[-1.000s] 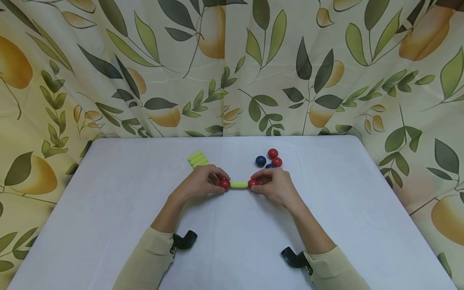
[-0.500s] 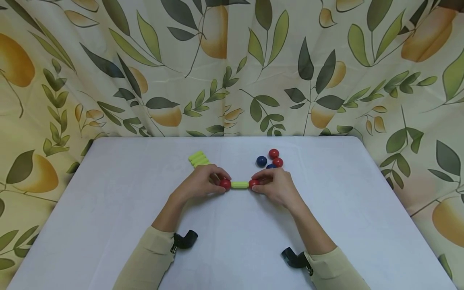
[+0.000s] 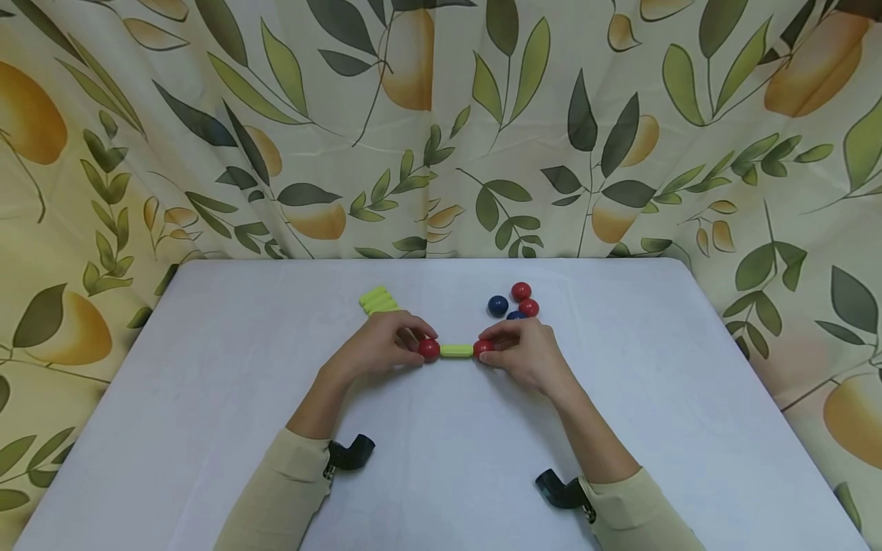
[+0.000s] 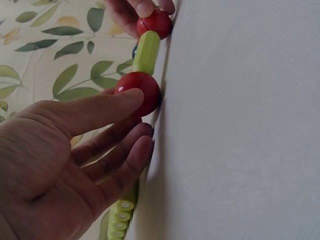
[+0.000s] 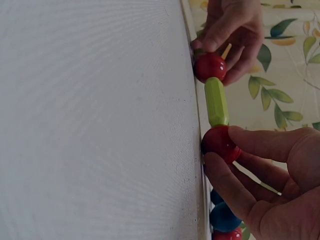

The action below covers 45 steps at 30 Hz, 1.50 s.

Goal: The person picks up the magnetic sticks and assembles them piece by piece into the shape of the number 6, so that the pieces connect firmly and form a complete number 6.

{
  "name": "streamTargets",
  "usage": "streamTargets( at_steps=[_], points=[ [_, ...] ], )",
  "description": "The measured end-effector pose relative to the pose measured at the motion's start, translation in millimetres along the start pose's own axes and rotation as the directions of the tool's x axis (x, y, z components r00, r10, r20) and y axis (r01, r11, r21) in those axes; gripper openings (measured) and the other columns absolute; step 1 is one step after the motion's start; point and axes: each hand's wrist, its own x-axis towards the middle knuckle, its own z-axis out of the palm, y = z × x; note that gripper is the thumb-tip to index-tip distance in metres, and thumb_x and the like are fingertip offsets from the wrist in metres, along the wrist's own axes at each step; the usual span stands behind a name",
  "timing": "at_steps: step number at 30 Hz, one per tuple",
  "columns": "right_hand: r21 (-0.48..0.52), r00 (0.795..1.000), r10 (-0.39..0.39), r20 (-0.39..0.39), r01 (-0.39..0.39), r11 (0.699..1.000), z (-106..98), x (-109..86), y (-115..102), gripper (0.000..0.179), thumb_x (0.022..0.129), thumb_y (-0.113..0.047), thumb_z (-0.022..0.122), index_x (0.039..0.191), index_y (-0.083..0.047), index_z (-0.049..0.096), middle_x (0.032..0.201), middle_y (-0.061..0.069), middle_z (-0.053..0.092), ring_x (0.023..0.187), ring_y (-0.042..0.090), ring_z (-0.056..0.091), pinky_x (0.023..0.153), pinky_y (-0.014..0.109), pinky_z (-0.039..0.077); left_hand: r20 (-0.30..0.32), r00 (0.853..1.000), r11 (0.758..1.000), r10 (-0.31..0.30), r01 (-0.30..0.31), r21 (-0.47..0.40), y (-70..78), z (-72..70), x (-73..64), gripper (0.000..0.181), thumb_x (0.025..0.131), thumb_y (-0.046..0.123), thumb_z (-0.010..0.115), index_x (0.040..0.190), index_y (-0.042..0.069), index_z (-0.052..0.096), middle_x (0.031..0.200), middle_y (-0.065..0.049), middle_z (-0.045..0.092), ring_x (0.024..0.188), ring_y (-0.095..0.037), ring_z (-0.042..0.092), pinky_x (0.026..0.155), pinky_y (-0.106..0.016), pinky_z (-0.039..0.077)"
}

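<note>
A yellow-green faceted stick [image 3: 456,350] joins two glossy red balls, one at each end, in a line across the table. My left hand [image 3: 386,343] holds the left red ball [image 3: 429,350], its thumb lying against the ball in the left wrist view [image 4: 137,94]. At the other end, my right hand [image 3: 524,353] pinches the right red ball [image 5: 220,144] between thumb and fingers. Part of that ball is covered by the fingertips in the head view.
Several matching yellow-green sticks [image 3: 377,300] lie side by side beyond my left hand. Past my right hand sit loose balls, among them a blue ball [image 3: 498,306] and a red ball [image 3: 521,291]. A fruit-print curtain [image 3: 482,130] hangs behind the white table [image 3: 441,459].
My left thumb and fingers have shifted slightly back on the left red ball. The right hand and the joined piece look nearly the same.
</note>
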Motion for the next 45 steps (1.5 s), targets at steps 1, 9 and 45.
streamTargets(
  at_steps=[1,9,45],
  points=[
    [0.001,1.0,0.001,0.001,-0.001,1.0,-0.1,0.1,0.0,0.026,0.086,-0.013,0.085,0.111,-0.011,0.079,0.097,0.004,0.079,0.091,0.019,0.071,0.075,0.03,0.055,-0.005,1.0,1.0,0.005,-0.005,0.006,-0.2,-1.5,-0.3,0.035,0.086,0.006,0.084,0.117,0.019,0.077,0.108,0.001,0.07,0.098,-0.018,0.066,0.086,-0.032,0.058],
    [0.004,1.0,0.005,0.003,-0.005,1.0,-1.1,0.8,-0.6,0.026,0.087,-0.013,0.085,0.112,-0.011,0.079,0.097,0.004,0.079,0.092,0.019,0.071,0.076,0.03,0.055,-0.102,0.995,0.999,0.02,-0.016,0.046,-5.9,-12.8,-0.8,0.034,0.087,0.004,0.083,0.118,0.013,0.076,0.107,-0.004,0.072,0.097,-0.019,0.064,0.089,-0.035,0.056],
    [0.002,1.0,0.01,0.002,-0.01,1.0,0.6,0.2,0.5,0.026,0.086,-0.013,0.085,0.112,-0.012,0.079,0.097,0.004,0.078,0.091,0.02,0.069,0.075,0.03,0.055,-0.34,0.94,0.95,0.015,0.092,0.297,-9.8,2.2,4.4,0.029,0.088,-0.003,0.074,0.113,0.01,0.076,0.109,-0.009,0.064,0.103,-0.027,0.058,0.091,-0.042,0.052]
  ],
)
